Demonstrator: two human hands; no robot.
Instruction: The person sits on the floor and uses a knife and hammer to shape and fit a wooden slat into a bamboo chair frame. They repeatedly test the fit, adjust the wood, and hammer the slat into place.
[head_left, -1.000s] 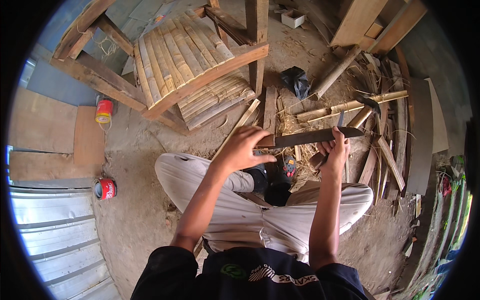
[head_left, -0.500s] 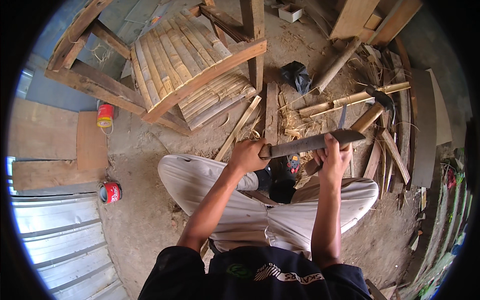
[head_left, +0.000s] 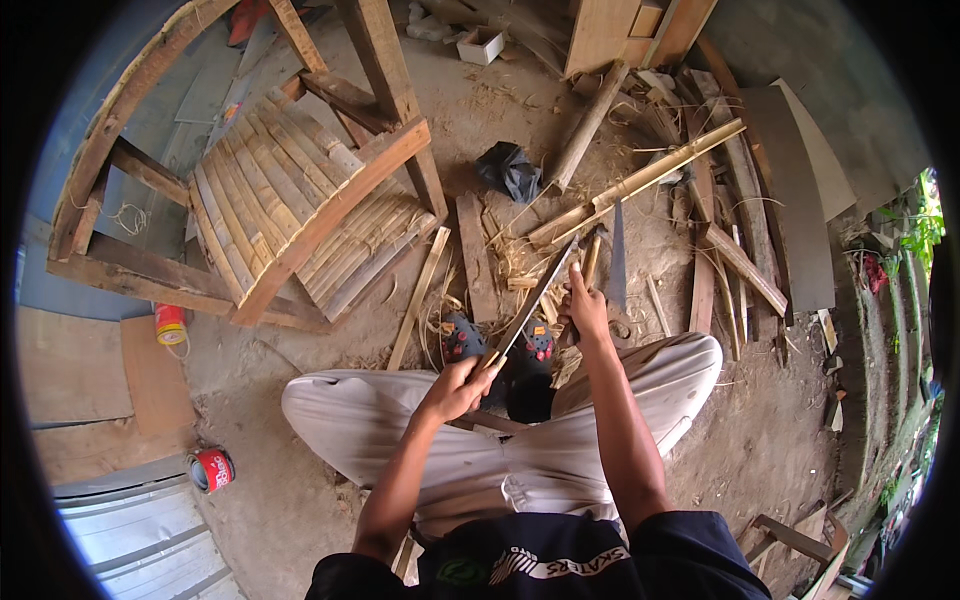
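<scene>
I am looking down at my own lap, and I sit on the dirt ground [head_left: 620, 110] with my legs bent. My left hand [head_left: 458, 388] is shut tight around the handle of a long knife [head_left: 530, 305]. The knife blade goes up and to the right, from my left hand toward my right hand [head_left: 585, 312]. My right hand is closed around a thin bamboo stick [head_left: 590, 262], and the stick stands up just above my fingers. The far end of the blade is right beside that stick, near the top of my right hand, but I cannot tell if they touch. Both hands are over my knees, with my dark shoes [head_left: 470, 340] just under the blade. Thin curls of shaved bamboo [head_left: 510, 270] lie on the ground in front of my feet. A saw [head_left: 617, 262] lies flat just to the right of my right hand. A long bamboo pole [head_left: 640, 182] lies farther away. To my left is a big wooden frame with bamboo slats [head_left: 280, 200]. A red can [head_left: 211, 469] sits near my left knee, and a black bag [head_left: 510, 170] lies far ahead.
</scene>
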